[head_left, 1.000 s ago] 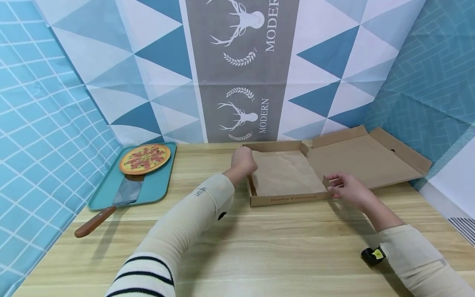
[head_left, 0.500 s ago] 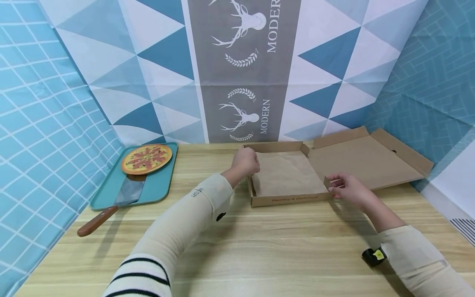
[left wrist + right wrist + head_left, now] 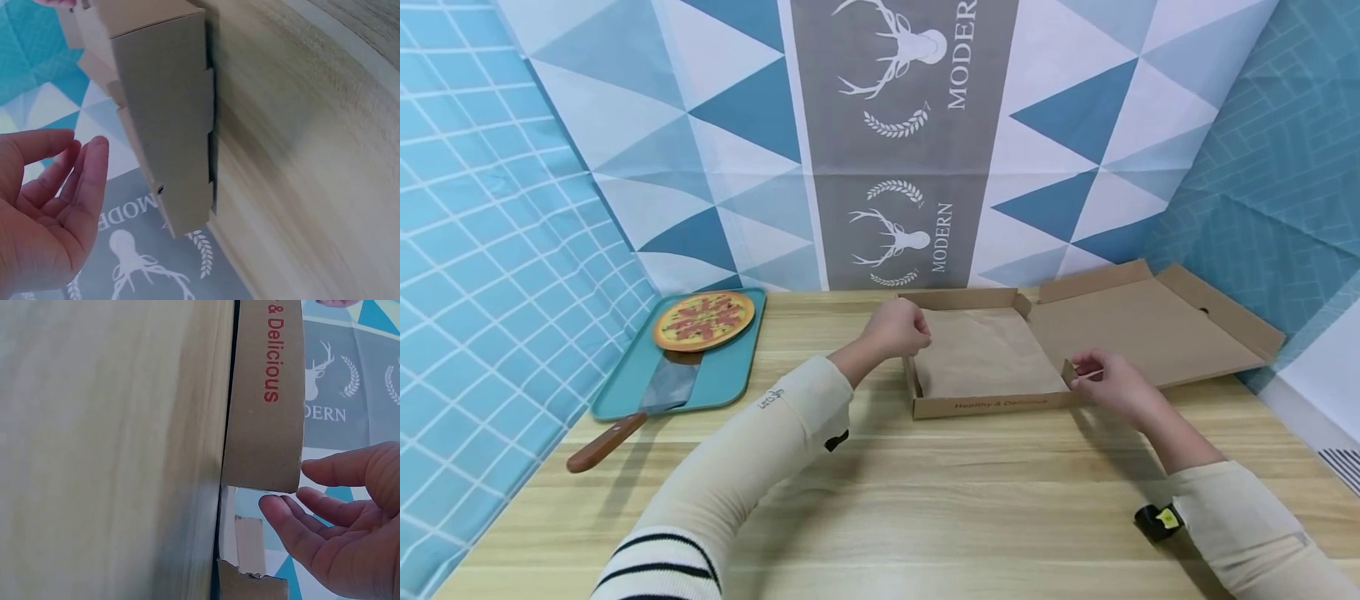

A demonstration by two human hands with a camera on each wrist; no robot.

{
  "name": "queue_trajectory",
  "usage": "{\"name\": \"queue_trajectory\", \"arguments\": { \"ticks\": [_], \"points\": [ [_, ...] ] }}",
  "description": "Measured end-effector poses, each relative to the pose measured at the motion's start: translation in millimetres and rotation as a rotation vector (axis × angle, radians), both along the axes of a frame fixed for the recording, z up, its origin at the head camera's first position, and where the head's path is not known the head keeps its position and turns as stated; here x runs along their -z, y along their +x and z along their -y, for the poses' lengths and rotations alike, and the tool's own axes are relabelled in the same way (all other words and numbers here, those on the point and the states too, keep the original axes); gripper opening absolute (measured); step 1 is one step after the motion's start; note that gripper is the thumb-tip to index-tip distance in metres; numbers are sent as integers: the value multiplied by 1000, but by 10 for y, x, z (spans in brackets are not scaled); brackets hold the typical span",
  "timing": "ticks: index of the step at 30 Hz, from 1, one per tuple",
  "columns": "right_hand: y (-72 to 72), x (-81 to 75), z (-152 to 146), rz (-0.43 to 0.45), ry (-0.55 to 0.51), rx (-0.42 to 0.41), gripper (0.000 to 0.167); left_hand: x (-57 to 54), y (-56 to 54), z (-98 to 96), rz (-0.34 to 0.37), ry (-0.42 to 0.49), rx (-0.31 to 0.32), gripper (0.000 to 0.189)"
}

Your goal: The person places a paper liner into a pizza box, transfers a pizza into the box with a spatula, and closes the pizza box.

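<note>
A cardboard pizza box (image 3: 992, 405) lies opened out on the table, with a sheet of brown paper (image 3: 988, 354) lining its base. Over the left rim is my left hand (image 3: 897, 327). In the left wrist view the left hand (image 3: 53, 200) has loosely bent fingers, thumb and fingertips apart, nothing between them, beside the box's side wall (image 3: 165, 119). At the box's front right corner, my right hand (image 3: 1108, 383) pinches the side wall. The right wrist view has the right hand (image 3: 350, 519) with thumb and forefinger on either side of that corner, below red lettering.
The box's lid (image 3: 1138, 329) spreads out to the right. On the left, a teal tray (image 3: 722, 383) carries a pizza (image 3: 703, 320) and a metal pizza server (image 3: 672, 385) whose wooden handle (image 3: 606, 442) juts over the front edge. Patterned cloth hangs behind the table.
My left wrist has turned and the fingers have come up off the left rim. The right hand stays at the front right corner. The head view has shifted slightly.
</note>
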State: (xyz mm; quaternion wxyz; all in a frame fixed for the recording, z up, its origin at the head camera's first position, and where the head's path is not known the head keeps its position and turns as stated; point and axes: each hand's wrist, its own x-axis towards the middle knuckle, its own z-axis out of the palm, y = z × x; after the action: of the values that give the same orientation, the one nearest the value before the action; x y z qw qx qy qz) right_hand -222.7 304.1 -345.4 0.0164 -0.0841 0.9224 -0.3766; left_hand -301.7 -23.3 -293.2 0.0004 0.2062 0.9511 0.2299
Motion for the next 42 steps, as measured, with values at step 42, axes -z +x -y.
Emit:
{"name": "queue_trajectory", "arguments": {
  "ticks": [42],
  "points": [
    [165,-143,418,-460,139,0,24,70,491,961,-256,-79,102,19]
  ]
}}
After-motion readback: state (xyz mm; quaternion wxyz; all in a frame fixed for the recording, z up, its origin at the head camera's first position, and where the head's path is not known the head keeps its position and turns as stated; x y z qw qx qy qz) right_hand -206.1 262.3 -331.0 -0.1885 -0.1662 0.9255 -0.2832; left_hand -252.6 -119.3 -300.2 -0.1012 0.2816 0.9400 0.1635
